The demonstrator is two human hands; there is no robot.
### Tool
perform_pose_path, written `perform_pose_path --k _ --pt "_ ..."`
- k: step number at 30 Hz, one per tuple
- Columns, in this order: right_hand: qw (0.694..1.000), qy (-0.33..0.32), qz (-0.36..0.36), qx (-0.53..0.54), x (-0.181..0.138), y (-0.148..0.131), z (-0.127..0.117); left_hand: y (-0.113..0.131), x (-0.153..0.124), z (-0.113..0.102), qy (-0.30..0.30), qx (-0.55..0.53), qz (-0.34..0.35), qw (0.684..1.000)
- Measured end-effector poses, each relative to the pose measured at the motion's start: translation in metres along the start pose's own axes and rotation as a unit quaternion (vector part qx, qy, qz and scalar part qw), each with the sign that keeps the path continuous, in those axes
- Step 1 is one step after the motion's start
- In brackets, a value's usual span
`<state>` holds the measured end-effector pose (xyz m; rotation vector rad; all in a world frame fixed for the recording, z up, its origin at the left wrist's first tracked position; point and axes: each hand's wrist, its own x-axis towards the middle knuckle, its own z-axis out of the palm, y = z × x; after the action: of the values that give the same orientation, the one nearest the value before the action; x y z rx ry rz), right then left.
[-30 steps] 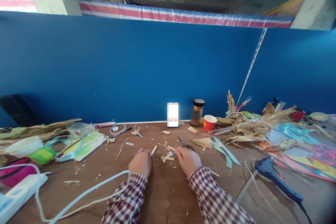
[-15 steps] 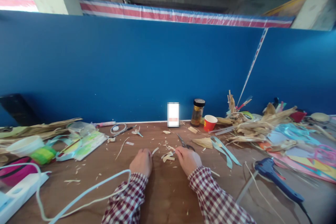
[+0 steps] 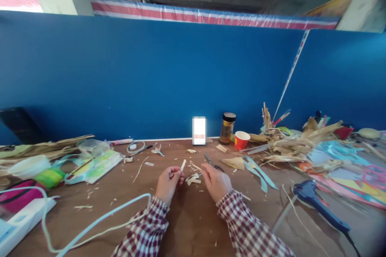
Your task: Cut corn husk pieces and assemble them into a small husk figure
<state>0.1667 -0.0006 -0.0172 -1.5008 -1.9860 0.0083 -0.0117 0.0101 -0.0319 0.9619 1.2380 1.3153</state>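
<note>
Between the thumb and fingers of my left hand [image 3: 169, 182] stands a short pale strip of husk [image 3: 183, 164], tilted upward. My right hand [image 3: 215, 180] pinches a thin pale stick [image 3: 196, 166] that points to the left. Curled husk scraps [image 3: 194, 179] lie on the table between both hands. Just beyond my right fingers are dark-handled scissors [image 3: 214, 163], partly hidden by the hand. Small pale shavings are scattered around them.
A lidded jar [image 3: 227, 129] and a red paper cup [image 3: 241, 141] stand at the back. On the right lie light-blue ribbons [image 3: 255, 173], a dried husk pile [image 3: 289, 148] and a blue glue gun [image 3: 319, 204]. A white cable [image 3: 99, 233] loops at the left by a power strip [image 3: 27, 223].
My left hand has turned and lifted a little, moving right, with the strip raised upright. My right hand stays nearly in place, its stick now more visible.
</note>
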Motion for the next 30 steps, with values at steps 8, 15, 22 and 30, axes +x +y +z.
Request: perform_pose_path --k 8,15,22,30 --pt "0.998 -0.028 -0.027 0.056 -0.003 -0.013 -0.005 0.001 -0.017 0.017 -0.106 -0.103 -0.045 0.988" --pt "0.994 -0.053 -0.037 0.088 -0.004 -0.015 -0.010 -0.007 -0.021 0.025 -0.169 -0.052 -0.013 0.984" --pt "0.988 -0.081 -0.067 0.109 -0.004 -0.020 -0.014 -0.005 -0.023 0.027 -0.161 0.022 -0.006 0.987" --pt "0.987 -0.076 -0.066 0.126 -0.004 -0.016 -0.011 -0.007 -0.021 0.024 -0.184 0.068 0.033 0.980"
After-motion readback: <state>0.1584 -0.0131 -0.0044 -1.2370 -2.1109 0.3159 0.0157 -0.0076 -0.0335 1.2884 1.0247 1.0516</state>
